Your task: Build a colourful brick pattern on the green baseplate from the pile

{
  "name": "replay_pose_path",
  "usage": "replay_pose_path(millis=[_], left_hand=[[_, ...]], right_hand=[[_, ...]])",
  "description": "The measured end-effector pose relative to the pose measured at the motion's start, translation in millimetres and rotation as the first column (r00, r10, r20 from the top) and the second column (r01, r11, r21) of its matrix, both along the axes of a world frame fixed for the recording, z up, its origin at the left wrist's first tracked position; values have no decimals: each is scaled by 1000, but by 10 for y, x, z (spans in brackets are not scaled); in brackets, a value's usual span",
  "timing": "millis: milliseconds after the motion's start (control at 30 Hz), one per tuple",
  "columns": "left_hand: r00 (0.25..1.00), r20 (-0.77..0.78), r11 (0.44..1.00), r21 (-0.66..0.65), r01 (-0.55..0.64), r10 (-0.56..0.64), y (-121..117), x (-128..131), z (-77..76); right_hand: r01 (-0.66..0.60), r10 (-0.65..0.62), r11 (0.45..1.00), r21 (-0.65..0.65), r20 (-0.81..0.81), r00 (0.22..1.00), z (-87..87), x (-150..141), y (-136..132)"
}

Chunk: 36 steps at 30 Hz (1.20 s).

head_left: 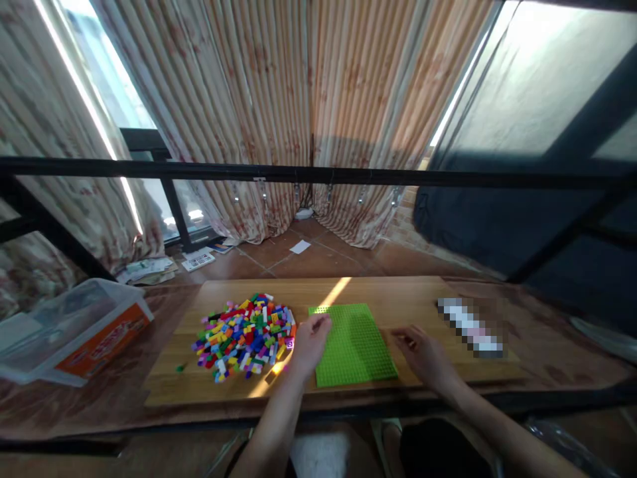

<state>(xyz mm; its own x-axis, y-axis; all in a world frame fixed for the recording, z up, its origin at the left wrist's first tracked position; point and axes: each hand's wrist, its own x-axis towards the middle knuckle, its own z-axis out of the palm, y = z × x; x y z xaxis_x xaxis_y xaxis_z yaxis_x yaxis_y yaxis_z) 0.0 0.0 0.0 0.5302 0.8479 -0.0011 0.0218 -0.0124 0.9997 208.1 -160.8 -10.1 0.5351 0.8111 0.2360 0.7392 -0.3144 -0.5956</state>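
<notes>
A bright green studded baseplate (pixel 355 345) lies flat on a wooden board (pixel 398 295). A heap of small bricks in many colours (pixel 243 335) sits just left of it. My left hand (pixel 309 342) rests at the plate's left edge, between plate and heap, with its fingers curled; what they hold, if anything, is hidden. My right hand (pixel 423 355) lies on the board just right of the plate, fingers stretched toward its edge and holding nothing.
A clear plastic box with an orange label (pixel 74 332) stands at the far left of the table. A blurred-out flat object (pixel 470 326) lies on the board's right end. A black rail (pixel 318 174) crosses the view; curtains hang behind.
</notes>
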Motion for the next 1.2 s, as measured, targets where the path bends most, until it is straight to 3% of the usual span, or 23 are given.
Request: replay_pose_path(millis=[100,233,367,500,600,733,1200], left_hand=[[990,-132,983,185,-21,46,113,58,-106],[941,-313,917,400,10,126,170,197,-207],[854,-469,849,524,63,226,144,351,-350],[792,-522,760,639,117,318,74,447,-534],[772,-539,730,667,149,336,60,512,-592],[755,-574,717,666,206,316,82,586,-556],[718,-647,748,604,275,258,65,580,-442]], right_hand=[[-113,108,993,33,121,987,-73,72,391],[-117,106,993,27,256,961,-382,-34,735],[-108,103,994,-4,334,937,-649,-69,742],[-94,87,996,2,356,931,-738,-18,710],[-74,76,997,-20,336,939,-727,16,764],[-58,53,998,5,337,940,-701,41,826],[-50,68,997,-57,363,929,-586,31,816]])
